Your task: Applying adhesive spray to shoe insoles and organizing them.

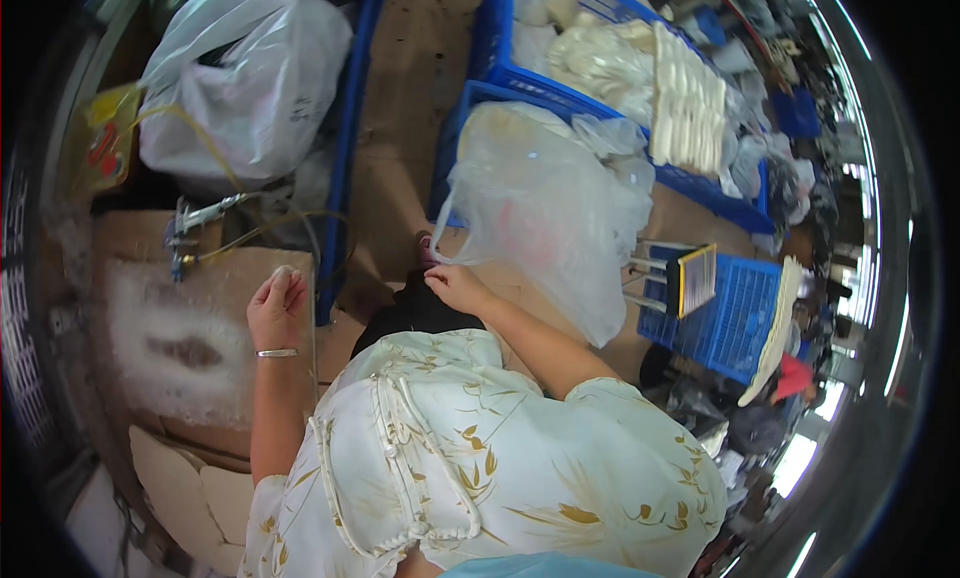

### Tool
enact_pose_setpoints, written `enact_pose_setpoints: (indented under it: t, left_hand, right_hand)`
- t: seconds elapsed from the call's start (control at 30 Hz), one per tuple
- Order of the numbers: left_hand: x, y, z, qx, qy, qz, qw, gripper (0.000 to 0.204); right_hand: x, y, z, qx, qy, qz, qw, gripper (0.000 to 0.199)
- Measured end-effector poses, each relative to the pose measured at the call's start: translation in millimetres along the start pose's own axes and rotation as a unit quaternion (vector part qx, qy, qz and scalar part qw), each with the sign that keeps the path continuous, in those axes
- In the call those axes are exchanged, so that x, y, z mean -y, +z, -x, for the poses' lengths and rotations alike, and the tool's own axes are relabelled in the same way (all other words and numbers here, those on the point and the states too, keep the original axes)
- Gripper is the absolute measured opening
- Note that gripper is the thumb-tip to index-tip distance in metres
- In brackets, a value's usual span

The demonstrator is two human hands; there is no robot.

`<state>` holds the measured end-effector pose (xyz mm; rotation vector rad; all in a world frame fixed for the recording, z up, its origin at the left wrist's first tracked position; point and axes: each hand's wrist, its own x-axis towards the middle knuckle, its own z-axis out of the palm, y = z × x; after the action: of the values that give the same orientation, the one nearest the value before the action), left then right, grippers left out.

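Fingers (440,277) at the edge of a plastic bag (550,208)

The plastic bag, clear and loosely bunched, spreads from a blue crate (452,143) ahead of the person, right of centre, its near end hanging toward the floor (405,88). At its lower left edge is the right hand (462,288), fingers closed together; whether they grip the plastic cannot be told. The left hand (276,308), well apart from the plastic bag, is raised by the right side of a desk (130,368), fingers curled and tips drawn together; anything between them is too small to identify. A bracelet (277,353) circles the left wrist. The desk bears a whitish patch (140,323) with a dark middle; near its far edge lies a metal tool (208,214). Farther out: a large white bag (250,98) at upper left, pale pieces (175,488) at lower left, and white goods (690,98) at upper right.
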<state>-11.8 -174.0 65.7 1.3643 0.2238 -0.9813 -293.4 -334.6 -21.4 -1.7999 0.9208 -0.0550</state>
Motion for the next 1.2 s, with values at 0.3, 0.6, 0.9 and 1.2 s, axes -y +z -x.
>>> enact_pose_setpoints:
  t: [0.3,0.6,0.9,1.2]
  left_hand:
    - [57,100,-27,-0.022,-0.012,-0.244,0.969,0.025]
    - [129,215,-47,0.002,-0.019,-0.391,0.920,0.038]
    - [135,277,-47,0.114,-0.081,-0.293,0.946,0.023]
    - [123,330,-6,0.211,-0.139,-0.155,0.955,0.025]
  right_hand:
    - [-119,-93,54,-0.149,0.116,0.080,0.979,0.029]
    - [-141,-374,-28,-0.337,0.145,0.267,0.891,0.072]
    - [-73,-421,-69,-0.216,-0.010,0.242,0.946,0.049]
    - [-72,-301,-39,-0.231,-0.084,-0.056,0.968,0.021]
